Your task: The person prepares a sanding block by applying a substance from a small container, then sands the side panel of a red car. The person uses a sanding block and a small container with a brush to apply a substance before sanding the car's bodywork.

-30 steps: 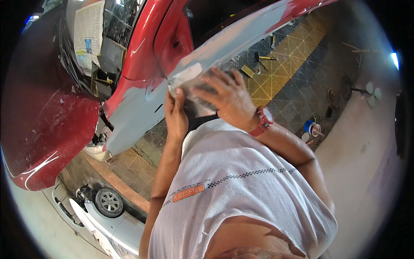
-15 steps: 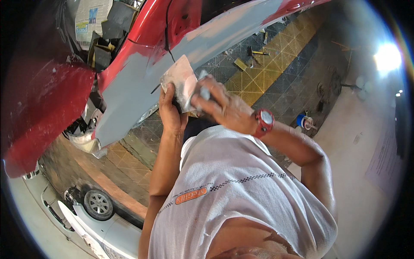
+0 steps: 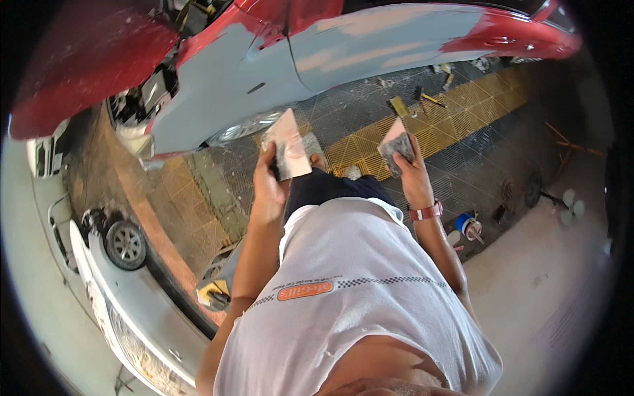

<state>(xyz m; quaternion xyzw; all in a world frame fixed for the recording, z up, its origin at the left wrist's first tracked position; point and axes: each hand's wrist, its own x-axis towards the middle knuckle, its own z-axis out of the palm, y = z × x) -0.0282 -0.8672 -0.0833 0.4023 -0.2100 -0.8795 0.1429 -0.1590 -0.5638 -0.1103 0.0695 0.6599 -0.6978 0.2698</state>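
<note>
My left hand [image 3: 267, 181] grips a thin flat mixing board [image 3: 288, 148], pale pink with dark grey smears, fingers underneath and thumb along its edge. Well apart from it, my right hand [image 3: 416, 177] is closed on a smaller flat plate [image 3: 395, 146], pink at the top and smudged grey below; I cannot make out its exact kind. Both are held up in front of my body. Beyond them stands a red car whose side panel [image 3: 224, 86] is coated matte grey, with pinkish filler patches [image 3: 370, 25] farther right. Neither hand touches the car.
A yellow block [image 3: 398, 106] and a hammer [image 3: 433, 100] lie on the black and yellow floor tiles [image 3: 350, 142]. At the right are a blue and white tub [image 3: 468, 226] and a fan [image 3: 571, 208]. A silver car [image 3: 148, 297] stands lower left.
My right hand has moved away from the board to the right and now shows a flat plate in its grip. The view has shifted, showing more of the car's side.
</note>
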